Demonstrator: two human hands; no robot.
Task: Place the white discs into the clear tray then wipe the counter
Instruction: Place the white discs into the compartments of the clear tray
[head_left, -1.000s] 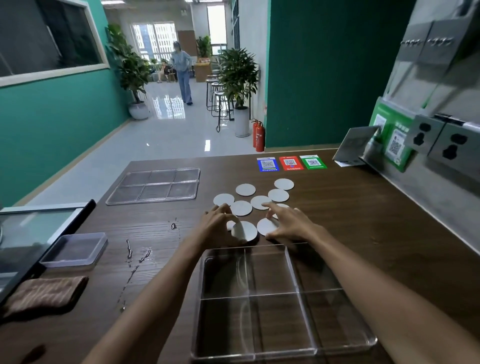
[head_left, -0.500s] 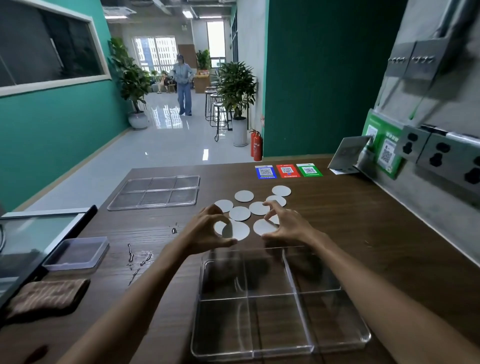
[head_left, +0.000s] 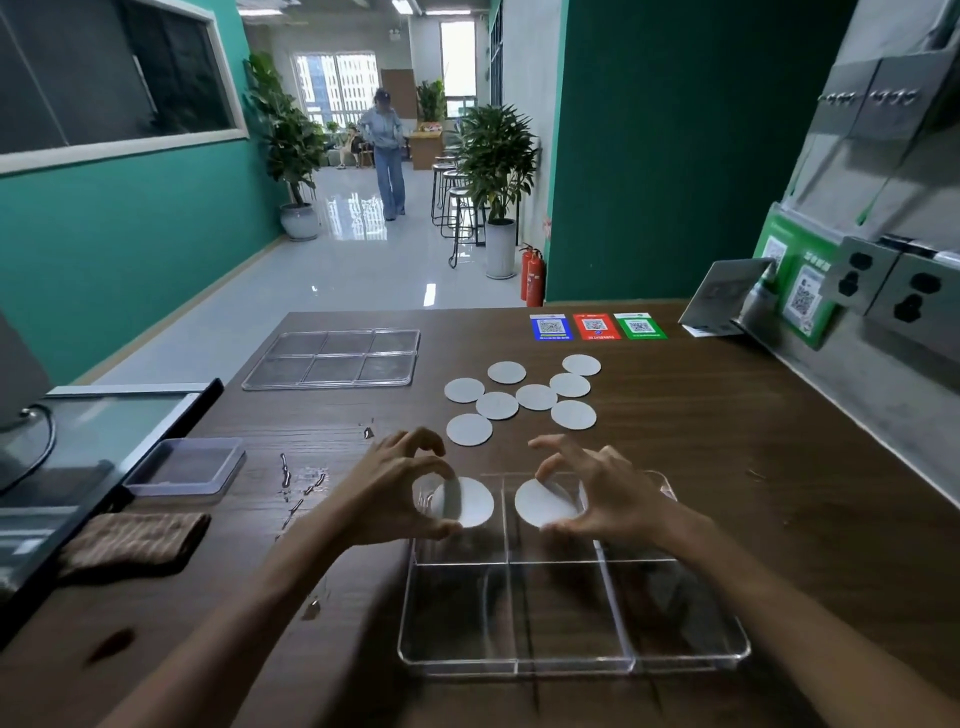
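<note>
A clear divided tray (head_left: 571, 665) lies on the dark wooden counter (head_left: 753, 493) right in front of me. My left hand (head_left: 395, 493) holds one white disc (head_left: 472, 501) by its edge over the tray's far-left compartment. Over the far-middle compartment, my right hand (head_left: 602, 493) pinches a second white disc (head_left: 540, 504). Several more white discs (head_left: 519, 397) lie flat in a loose cluster on the counter just beyond the tray.
A second clear tray (head_left: 332, 358) sits far left. A small lidded plastic box (head_left: 187, 467) and a brown cloth (head_left: 135, 540) lie at the left edge, with water drops (head_left: 301, 483) between them and the tray. Three coloured QR cards (head_left: 597, 326) lie at the back.
Both hands lifted a disc each from the near side of the cluster and drew them back towards me, over the tray's far compartments. The view tilted slightly upward.
</note>
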